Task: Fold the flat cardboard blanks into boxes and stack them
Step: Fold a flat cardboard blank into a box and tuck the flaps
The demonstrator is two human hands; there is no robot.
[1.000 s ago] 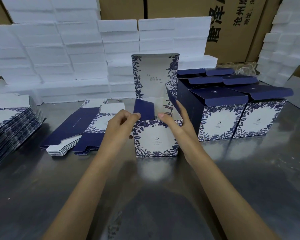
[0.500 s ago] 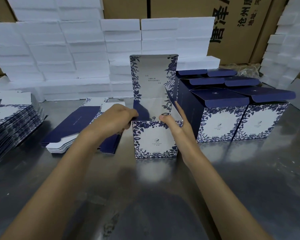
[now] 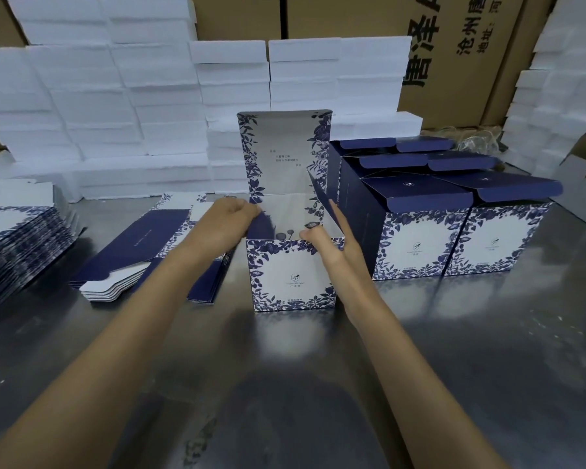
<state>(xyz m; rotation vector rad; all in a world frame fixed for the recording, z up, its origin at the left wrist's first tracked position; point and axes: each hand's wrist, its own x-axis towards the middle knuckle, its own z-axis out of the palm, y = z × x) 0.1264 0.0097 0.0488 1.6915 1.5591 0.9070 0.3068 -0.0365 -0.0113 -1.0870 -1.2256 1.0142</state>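
L hand (image 3: 224,225): grip is curled round the navy side flap (image 3: 263,226) at the box's left top edge; flap is pinched and angled inward over the opening. R hand (image 3: 332,245): thumb is set on the front wall's top rim, index finger is held straight and laid along the right side flap (image 3: 322,201), other fingers are loosely extended; nothing is enclosed, so that grip is spread.

Box in work (image 3: 293,275): stood upright on the steel worktop (image 3: 454,350), centre, floral blue-and-white front toward the camera. Top is open; lid panel (image 3: 285,154) is stood vertical at the rear, printed inner face visible w/ small text (not legible).

Just right of it, touching or nearly so (cannot be told): group of finished boxes (image 3: 420,245), front row of two, more behind, navy top flaps partly raised. Left of box, behind L forearm: short pile of flat blanks (image 3: 132,252), navy side up, white tabs fanned at the near end. Far left edge: second, taller stack of blanks (image 3: 17,238).

Rear of worktop: white foam blocks (image 3: 115,96) are stacked in rows; brown cartons (image 3: 454,45) w/ printed characters are seen behind them.
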